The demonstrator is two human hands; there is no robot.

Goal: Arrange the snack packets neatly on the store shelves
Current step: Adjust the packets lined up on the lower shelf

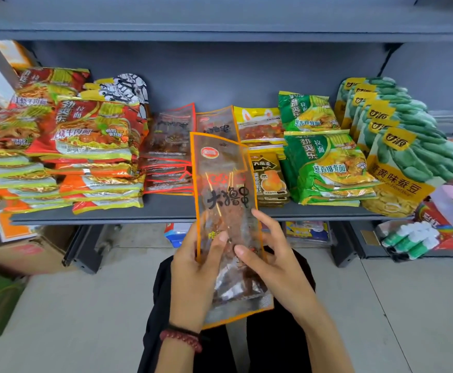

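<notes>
I hold a long clear snack packet (224, 189) with an orange border upright in front of the grey shelf (107, 215). My left hand (193, 273) grips its lower left edge, thumb on the front. My right hand (276, 262) pinches its right side, thumb on the front. On the shelf behind lie a stack of similar red-edged packets (167, 157) and another orange-edged packet (216, 122). Red noodle packs (91, 135) are stacked at the left, green noodle packs (325, 162) and broad bean bags (403, 157) at the right.
Yellow and brown snack packs (267, 170) sit mid-right on the shelf. Below the shelf are cardboard boxes (23, 254) at the left, small items (308, 231) in the middle and wrapped green goods (408, 240) at the right. The floor (85, 319) is pale tile.
</notes>
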